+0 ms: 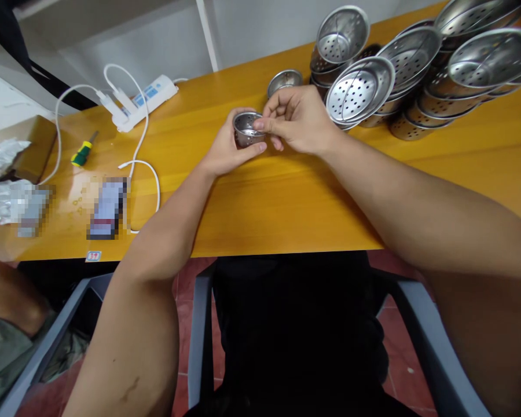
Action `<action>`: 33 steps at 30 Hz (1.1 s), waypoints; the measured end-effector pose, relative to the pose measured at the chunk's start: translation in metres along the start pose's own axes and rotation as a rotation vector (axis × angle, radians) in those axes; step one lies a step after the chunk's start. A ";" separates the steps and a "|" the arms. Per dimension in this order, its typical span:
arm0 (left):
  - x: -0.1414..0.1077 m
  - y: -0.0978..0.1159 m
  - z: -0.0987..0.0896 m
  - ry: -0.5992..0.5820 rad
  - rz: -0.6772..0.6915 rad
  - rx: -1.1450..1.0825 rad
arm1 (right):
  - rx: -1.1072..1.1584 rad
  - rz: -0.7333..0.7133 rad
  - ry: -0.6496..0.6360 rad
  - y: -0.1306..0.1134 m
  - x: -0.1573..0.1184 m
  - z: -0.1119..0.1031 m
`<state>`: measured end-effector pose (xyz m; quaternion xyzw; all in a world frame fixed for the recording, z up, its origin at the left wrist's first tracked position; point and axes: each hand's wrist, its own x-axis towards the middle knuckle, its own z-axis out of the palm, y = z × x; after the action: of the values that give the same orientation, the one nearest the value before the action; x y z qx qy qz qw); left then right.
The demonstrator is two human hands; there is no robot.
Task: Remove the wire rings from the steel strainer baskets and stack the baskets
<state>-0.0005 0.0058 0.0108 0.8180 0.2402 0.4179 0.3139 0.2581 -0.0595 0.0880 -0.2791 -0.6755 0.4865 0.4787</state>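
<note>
A small perforated metal cup (248,138), mouth tilted up, is held above the wooden table. Around its left side wraps my left hand (226,145), the thumb along its lower front. My right hand (301,119) pinches at the cup's right rim, thumb and fingers closed there; whether anything else is between these fingertips is hidden. Just behind my right hand stands another small metal cup (285,78), partly covered by that hand. To the right are stacks of larger perforated metal cups (359,95), leaning and nested in one another.
A white power strip (150,103) with cables lies at the back left. Nearby are a yellow-green screwdriver (82,153), a phone (107,208), a cardboard box (37,147) and clear plastic bags (4,200). The table's front edge (286,253) is before me. Another person's leg shows at lower left.
</note>
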 end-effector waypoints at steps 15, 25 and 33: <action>0.001 0.003 -0.001 -0.006 -0.008 -0.013 | -0.025 0.004 -0.046 0.000 0.000 -0.003; -0.005 -0.009 0.004 0.022 0.011 0.021 | -0.033 -0.023 0.021 0.002 0.000 0.001; -0.001 0.011 0.003 0.095 -0.049 0.008 | -0.109 -0.110 0.141 0.004 -0.001 0.002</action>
<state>0.0033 -0.0034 0.0169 0.7925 0.2767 0.4472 0.3090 0.2564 -0.0596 0.0838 -0.3008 -0.6798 0.4012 0.5351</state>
